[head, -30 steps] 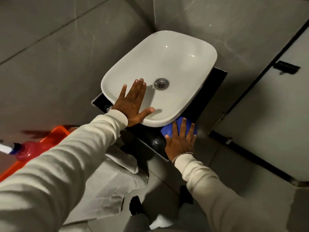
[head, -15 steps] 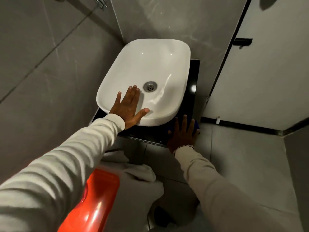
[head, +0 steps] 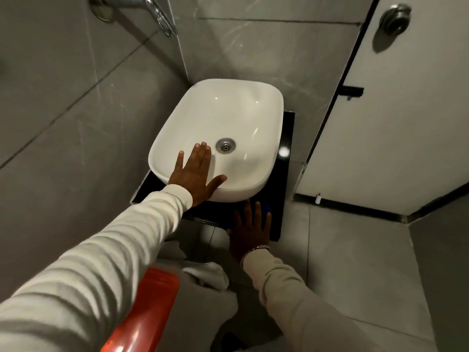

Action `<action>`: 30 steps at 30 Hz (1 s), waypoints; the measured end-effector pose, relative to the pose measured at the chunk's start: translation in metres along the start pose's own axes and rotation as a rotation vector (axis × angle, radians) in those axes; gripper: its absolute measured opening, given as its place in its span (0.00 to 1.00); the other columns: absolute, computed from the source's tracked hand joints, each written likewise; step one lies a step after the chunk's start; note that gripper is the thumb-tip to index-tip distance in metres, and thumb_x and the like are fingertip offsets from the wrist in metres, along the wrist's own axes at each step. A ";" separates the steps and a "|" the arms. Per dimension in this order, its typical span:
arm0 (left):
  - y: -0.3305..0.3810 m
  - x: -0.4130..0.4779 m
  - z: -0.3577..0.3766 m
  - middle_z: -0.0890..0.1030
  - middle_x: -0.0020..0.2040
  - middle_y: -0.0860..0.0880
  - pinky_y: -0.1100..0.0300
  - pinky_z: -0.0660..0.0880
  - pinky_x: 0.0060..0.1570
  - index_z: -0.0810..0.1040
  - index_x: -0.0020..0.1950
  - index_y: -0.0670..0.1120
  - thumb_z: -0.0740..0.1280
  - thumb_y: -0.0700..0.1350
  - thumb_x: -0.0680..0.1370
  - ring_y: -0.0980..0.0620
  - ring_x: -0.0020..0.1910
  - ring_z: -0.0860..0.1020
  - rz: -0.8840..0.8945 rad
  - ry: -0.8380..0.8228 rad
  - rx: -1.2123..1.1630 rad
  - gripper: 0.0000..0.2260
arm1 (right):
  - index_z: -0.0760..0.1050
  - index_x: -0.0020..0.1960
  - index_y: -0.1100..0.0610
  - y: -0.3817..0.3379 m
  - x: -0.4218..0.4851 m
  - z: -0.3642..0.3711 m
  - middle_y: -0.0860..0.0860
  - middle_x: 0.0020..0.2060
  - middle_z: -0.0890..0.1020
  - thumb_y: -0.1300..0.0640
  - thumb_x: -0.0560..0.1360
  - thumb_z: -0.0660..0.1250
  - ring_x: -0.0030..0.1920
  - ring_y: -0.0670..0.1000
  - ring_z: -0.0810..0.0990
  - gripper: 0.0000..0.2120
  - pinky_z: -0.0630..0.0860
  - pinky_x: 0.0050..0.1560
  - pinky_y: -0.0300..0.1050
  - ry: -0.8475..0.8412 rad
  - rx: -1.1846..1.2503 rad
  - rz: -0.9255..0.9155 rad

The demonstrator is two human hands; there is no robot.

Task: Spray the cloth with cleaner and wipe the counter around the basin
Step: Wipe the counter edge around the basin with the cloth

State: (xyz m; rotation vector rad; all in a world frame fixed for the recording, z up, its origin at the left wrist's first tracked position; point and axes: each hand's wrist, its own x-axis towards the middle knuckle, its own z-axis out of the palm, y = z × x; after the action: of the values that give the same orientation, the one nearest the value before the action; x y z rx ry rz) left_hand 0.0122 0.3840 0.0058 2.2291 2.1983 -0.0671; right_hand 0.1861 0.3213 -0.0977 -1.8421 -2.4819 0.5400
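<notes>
A white oval basin (head: pixel 228 118) sits on a small black counter (head: pixel 285 179) in a grey tiled corner. My left hand (head: pixel 194 174) lies flat over the basin's near rim, fingers spread, holding nothing. My right hand (head: pixel 250 229) presses flat on a blue cloth (head: pixel 265 215) on the counter's front strip, just below the basin. Most of the cloth is hidden under the palm and in shadow. No spray bottle can be made out.
A chrome tap (head: pixel 162 16) sticks out of the left wall above the basin. A white cubicle door (head: pixel 396 123) with a metal knob (head: pixel 394 20) stands at the right. An orange container (head: pixel 147 311) and white paper (head: pixel 208 275) lie low on the floor near my left sleeve.
The view has tilted up and swung right, bringing the tap and door knob into sight. My right hand with the cloth stays on the front strip; my left hand stays on the rim.
</notes>
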 end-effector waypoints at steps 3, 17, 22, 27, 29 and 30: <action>0.001 -0.008 0.005 0.47 0.79 0.45 0.42 0.43 0.75 0.43 0.76 0.43 0.32 0.71 0.68 0.48 0.78 0.44 -0.070 0.069 -0.011 0.45 | 0.50 0.77 0.46 0.014 -0.002 -0.018 0.52 0.79 0.51 0.40 0.78 0.56 0.79 0.61 0.45 0.32 0.38 0.74 0.67 -0.052 0.099 -0.091; 0.070 -0.050 0.043 0.45 0.78 0.44 0.46 0.44 0.74 0.47 0.77 0.43 0.50 0.58 0.77 0.45 0.77 0.42 -0.564 0.442 -0.419 0.33 | 0.80 0.57 0.60 0.051 0.076 -0.128 0.60 0.57 0.82 0.62 0.68 0.70 0.55 0.62 0.82 0.18 0.79 0.53 0.55 0.408 0.002 -1.131; 0.148 -0.078 0.067 0.46 0.79 0.44 0.48 0.43 0.75 0.46 0.77 0.43 0.52 0.54 0.77 0.51 0.76 0.40 -0.965 0.493 -0.649 0.32 | 0.67 0.72 0.58 0.036 0.086 -0.143 0.58 0.73 0.69 0.58 0.76 0.60 0.71 0.60 0.69 0.24 0.66 0.69 0.58 0.131 -0.087 -1.186; 0.221 -0.063 0.076 0.48 0.79 0.44 0.47 0.43 0.75 0.50 0.77 0.43 0.56 0.50 0.78 0.46 0.78 0.44 -1.000 0.360 -0.592 0.30 | 0.50 0.78 0.59 -0.006 0.103 -0.145 0.57 0.79 0.50 0.55 0.81 0.54 0.79 0.58 0.51 0.28 0.56 0.76 0.56 -0.150 -0.245 -1.238; 0.244 -0.047 0.084 0.46 0.79 0.46 0.42 0.42 0.74 0.48 0.77 0.45 0.54 0.51 0.78 0.46 0.78 0.43 -1.096 0.239 -0.562 0.30 | 0.46 0.78 0.60 -0.004 0.105 -0.139 0.57 0.79 0.45 0.56 0.81 0.55 0.79 0.58 0.48 0.30 0.56 0.77 0.55 -0.207 -0.240 -1.238; 0.253 -0.038 0.089 0.44 0.79 0.48 0.39 0.42 0.74 0.46 0.77 0.46 0.52 0.52 0.78 0.47 0.78 0.42 -1.179 0.206 -0.579 0.30 | 0.45 0.78 0.59 0.000 0.105 -0.137 0.57 0.79 0.44 0.56 0.81 0.56 0.79 0.57 0.48 0.31 0.56 0.77 0.55 -0.216 -0.224 -1.242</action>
State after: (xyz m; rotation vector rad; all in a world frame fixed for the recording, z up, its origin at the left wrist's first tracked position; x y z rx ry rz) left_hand 0.2623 0.3389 -0.0875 0.5185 2.7762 0.6942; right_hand 0.1815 0.4554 0.0101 0.0147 -3.2000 0.3653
